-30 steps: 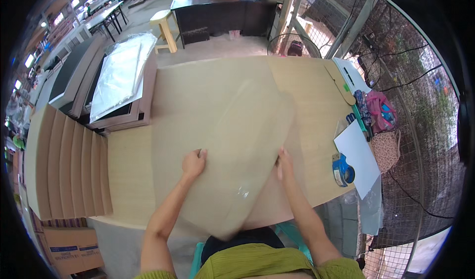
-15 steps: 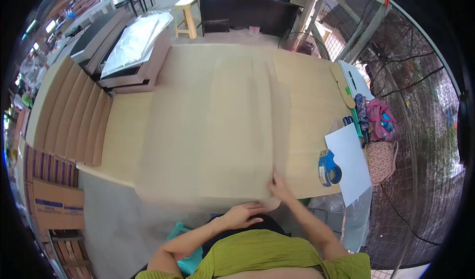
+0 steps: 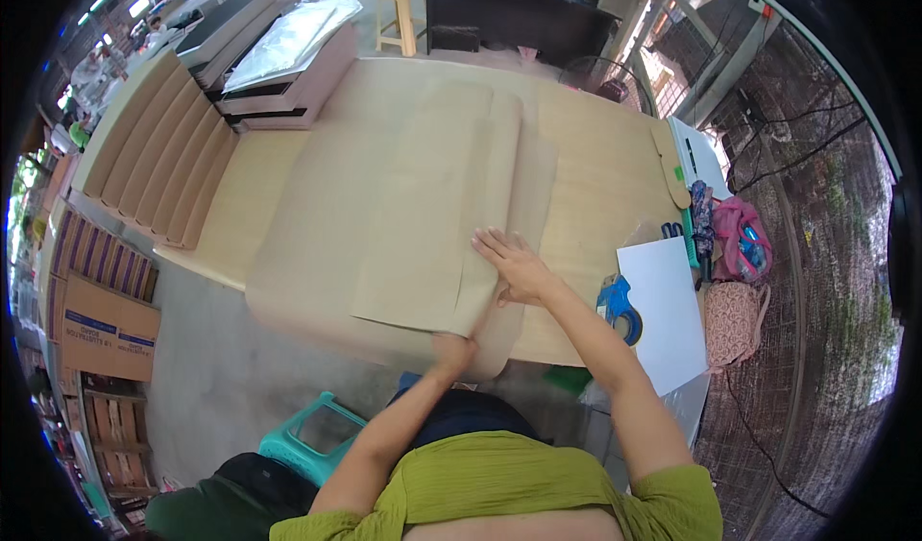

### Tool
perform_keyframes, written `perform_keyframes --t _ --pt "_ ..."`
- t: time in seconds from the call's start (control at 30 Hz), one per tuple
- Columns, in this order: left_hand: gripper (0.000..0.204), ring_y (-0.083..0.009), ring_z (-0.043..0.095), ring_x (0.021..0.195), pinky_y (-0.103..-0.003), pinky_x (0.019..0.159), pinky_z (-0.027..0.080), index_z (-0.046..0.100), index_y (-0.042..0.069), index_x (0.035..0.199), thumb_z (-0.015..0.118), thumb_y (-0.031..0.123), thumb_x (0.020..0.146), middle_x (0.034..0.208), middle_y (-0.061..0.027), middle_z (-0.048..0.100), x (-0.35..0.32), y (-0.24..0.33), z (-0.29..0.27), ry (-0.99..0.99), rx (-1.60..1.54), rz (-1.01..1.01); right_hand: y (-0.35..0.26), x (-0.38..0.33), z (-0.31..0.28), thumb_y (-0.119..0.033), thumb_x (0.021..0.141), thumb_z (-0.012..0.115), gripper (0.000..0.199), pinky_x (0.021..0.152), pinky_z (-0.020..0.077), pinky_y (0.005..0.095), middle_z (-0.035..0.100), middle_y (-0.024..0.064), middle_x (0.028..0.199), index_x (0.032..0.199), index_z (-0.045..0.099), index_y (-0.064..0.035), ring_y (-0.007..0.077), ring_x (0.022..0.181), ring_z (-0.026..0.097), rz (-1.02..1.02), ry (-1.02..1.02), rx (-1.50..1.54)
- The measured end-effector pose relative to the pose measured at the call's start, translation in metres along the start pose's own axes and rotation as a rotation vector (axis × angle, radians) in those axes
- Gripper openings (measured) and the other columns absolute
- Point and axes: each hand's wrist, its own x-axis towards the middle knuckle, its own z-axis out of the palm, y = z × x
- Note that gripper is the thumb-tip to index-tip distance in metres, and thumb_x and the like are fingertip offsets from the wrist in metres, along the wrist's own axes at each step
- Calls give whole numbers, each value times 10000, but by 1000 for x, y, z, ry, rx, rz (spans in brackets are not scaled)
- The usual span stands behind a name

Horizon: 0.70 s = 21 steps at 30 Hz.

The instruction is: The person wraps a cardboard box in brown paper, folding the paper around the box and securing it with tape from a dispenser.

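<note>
A large flat sheet of brown cardboard [image 3: 384,215] lies across a light wooden table [image 3: 595,167], with one panel folded over on top. My left hand [image 3: 451,349] grips the near edge of the sheet where it overhangs the table's front. Flat on the cardboard near its right side rests my right hand [image 3: 514,264], fingers spread and pressing down.
A stack of folded cardboard pieces [image 3: 154,147] lies at the table's left. Boards under clear plastic [image 3: 288,51] sit at the back left. A blue tape dispenser [image 3: 617,309] and a white sheet [image 3: 667,311] lie to the right, with bags [image 3: 735,243] beyond. A teal stool [image 3: 312,435] stands below.
The cardboard now has a panel folded over. My left hand rose from near my body to the sheet's near edge, and my right hand moved further onto the sheet.
</note>
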Motion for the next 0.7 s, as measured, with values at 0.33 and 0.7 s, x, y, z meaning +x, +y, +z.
perform_keyframes --t 0.33,0.7 --pt "461 -421 563 1181 -512 1028 410 668 51 1212 716 307 831 1234 -191 641 40 -70 -41 168 -40 194 -1 16 55 -448 595 875 1061 1126 251 657 311 0 1608 1504 374 -228 256 1480 292 99 319 7" --pt "403 -315 587 1207 -442 1039 443 702 81 1141 735 373 864 1143 -197 684 42 40 -258 -866 -132 -57 9 23 121 -418 618 863 1086 1147 204 646 321 158 1586 1517 329 -125 354 1479 273 335 610 129"
